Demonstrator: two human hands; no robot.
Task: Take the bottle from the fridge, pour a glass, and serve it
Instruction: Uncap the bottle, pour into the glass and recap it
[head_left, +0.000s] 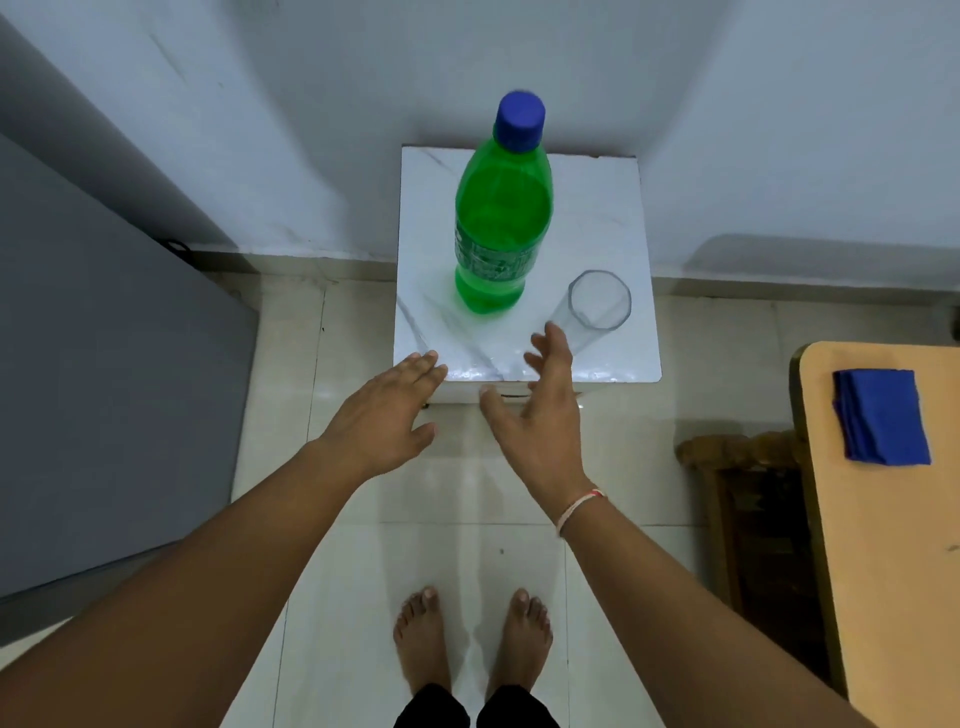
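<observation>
A green plastic bottle (500, 218) with a blue cap stands upright on a small white marble-topped stand (597, 208) against the wall. An empty clear glass (592, 306) stands to the bottle's right, near the stand's front. My left hand (387, 415) hovers open at the stand's front left corner, palm down, holding nothing. My right hand (540, 400) is open with fingers spread, just in front of the glass and below the bottle, touching neither as far as I can see.
A grey fridge (104, 364) fills the left side, door closed. At the right, a tan table (893, 571) carries a folded blue cloth (878, 415), with a dark carved wooden piece (748, 493) beside it. My bare feet stand on the tiled floor (363, 597).
</observation>
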